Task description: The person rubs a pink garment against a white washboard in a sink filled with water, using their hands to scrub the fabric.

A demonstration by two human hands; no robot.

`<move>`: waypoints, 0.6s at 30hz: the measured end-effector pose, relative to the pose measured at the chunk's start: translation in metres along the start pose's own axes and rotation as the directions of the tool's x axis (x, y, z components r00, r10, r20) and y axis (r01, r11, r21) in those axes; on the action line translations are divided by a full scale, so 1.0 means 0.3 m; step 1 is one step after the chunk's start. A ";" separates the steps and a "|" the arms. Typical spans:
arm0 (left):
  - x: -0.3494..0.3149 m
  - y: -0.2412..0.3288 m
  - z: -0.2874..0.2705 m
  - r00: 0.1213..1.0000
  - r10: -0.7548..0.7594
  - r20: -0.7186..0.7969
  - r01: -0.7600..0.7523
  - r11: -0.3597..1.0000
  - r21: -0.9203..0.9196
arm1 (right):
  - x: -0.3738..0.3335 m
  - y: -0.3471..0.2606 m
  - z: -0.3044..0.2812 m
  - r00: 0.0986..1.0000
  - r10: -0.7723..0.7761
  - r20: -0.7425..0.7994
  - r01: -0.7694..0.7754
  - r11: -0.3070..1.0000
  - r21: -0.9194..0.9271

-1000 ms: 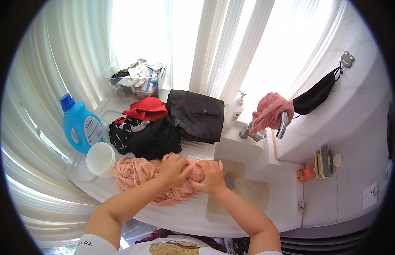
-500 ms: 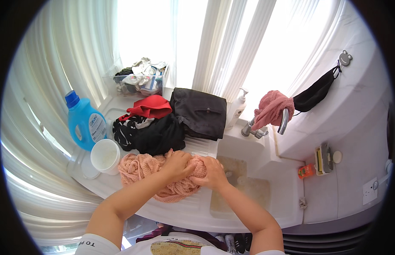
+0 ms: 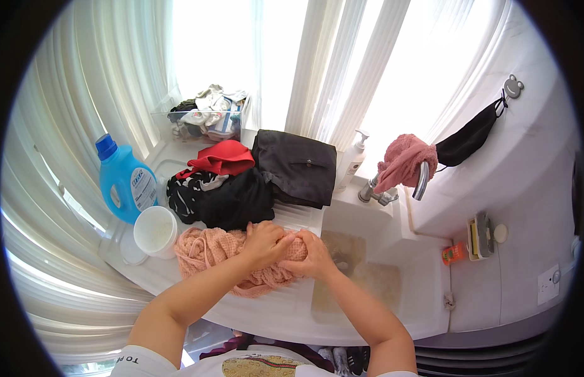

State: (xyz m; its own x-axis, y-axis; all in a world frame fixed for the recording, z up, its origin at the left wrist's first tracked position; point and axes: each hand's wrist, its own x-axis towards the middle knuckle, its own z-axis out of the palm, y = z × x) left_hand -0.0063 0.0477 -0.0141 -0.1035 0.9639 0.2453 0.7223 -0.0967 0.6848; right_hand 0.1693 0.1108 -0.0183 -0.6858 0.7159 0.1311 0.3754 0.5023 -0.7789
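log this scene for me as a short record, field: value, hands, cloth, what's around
left hand: grip on bunched peach cloth
right hand: grip on the cloth's right end
cloth place: ribbed white counter, left of sink basin
behind cloth: black clothes, red garment, folded dark garment
left of cloth: white tub, blue bottle
on faucet: pink towel

"What's on the white worktop (image 3: 232,314)?"
"From here I see pink cloth (image 3: 207,252) in front, black clothes (image 3: 238,202) behind it, grey garment (image 3: 295,166) beside those; blue bottle (image 3: 133,174), tub (image 3: 157,245) and lid (image 3: 132,250) at left; clear box (image 3: 234,132) at back."
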 end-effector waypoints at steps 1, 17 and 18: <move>-0.070 0.017 -0.032 0.984 0.174 -0.051 -0.174 0.985 -0.007 | -0.084 -0.031 0.015 0.984 -0.146 -0.107 0.132 0.983 -0.130; -0.131 0.049 -0.067 0.857 0.497 -0.132 -0.488 0.867 0.096 | -0.175 -0.047 0.052 0.937 -0.268 -0.224 0.213 0.946 -0.244; -0.198 0.048 -0.049 0.842 0.524 -0.132 -0.523 0.851 0.044 | -0.216 -0.037 0.093 0.898 -0.353 -0.262 0.268 0.913 -0.308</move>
State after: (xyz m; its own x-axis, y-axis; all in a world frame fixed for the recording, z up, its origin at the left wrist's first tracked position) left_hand 0.0001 -0.0145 -0.0086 0.2009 0.7278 0.6557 0.6993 -0.5753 0.4243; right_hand 0.1922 0.0455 -0.0352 -0.5847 0.5930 0.5535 0.3508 0.8001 -0.4866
